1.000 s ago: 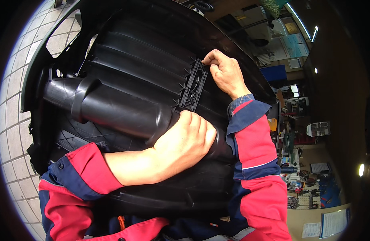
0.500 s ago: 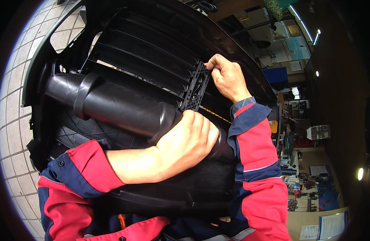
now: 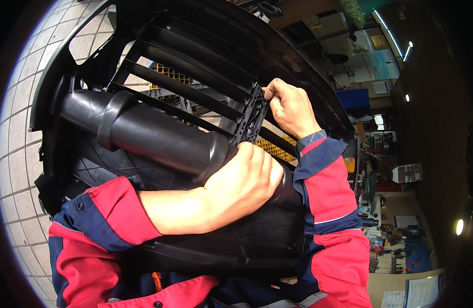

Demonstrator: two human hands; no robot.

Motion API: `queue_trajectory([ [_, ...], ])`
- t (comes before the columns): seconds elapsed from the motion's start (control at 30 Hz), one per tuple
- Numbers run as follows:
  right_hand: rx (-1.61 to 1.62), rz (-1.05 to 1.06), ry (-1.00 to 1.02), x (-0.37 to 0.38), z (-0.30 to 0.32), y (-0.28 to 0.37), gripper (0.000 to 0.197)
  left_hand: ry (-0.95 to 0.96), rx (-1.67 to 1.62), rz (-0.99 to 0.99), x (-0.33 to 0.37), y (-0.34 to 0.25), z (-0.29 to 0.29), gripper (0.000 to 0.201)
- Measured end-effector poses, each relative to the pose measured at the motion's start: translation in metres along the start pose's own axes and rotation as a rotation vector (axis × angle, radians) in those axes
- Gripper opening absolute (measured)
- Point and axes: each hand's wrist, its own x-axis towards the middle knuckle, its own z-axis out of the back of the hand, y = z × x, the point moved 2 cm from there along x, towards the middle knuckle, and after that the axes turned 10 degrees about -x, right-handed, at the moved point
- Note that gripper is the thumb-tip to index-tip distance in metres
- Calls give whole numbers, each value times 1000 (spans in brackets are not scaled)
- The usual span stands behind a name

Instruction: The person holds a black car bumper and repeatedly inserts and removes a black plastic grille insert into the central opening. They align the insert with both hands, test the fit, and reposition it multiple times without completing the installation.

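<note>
Across the middle of the scene lies a black plastic slatted panel, its long, thin, matte blades running aslant in parallel from far left toward near right, with bright gaps between them. A ladder-like lattice strip of the same plastic, ribbed and cross-braced, crosses the blades near their right part. On the near side runs a thick tubular moulding, smooth, softly glossy and ringed by a raised collar toward its left end.

The person's hands are apart from each other. The left hand is clasped over the right part of the tubular moulding, back uppermost, its fingertips hidden beyond the curve. The right hand has its fingers curled, thumb and forefinger pinched on the far right edge of the lattice strip.

Around these parts sweeps a broad, curved outer shell, dark and dully shiny, with a rounded cutaway at far left. Yellow grating, a mesh of small cells, shows through the gaps. Both cloth sleeves are red and navy with turned-back cuffs. Farther out, pale square tiles cover the floor on the left; on the right, tools hang on a perforated white board.
</note>
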Motion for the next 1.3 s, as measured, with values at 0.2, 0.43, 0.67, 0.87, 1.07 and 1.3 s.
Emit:
queue_trajectory([
  [0.2, 40, -65, -29, -1, 0, 2, 18, -16, 26, -20, -3, 2, -2, 48],
  [0.43, -8, -192, -110, -5, 14, -6, 25, 27, -1, -4, -5, 7, -1, 89],
  [0.67, -41, -209, 21, -39, 30, -34, 20, 157, -109, 22, 0, 9, 14, 102],
  [0.87, -31, -104, -5, -46, -8, -39, 33, 236, -107, 60, 3, 9, 5, 105],
  [1.07, -180, 11, -114, -23, -49, -53, 14, 249, -25, 109, 12, 14, -18, 104],
  [1.3, -146, 5, -186, 1, -66, -61, 16, 246, 58, 130, 12, 27, -30, 110],
])
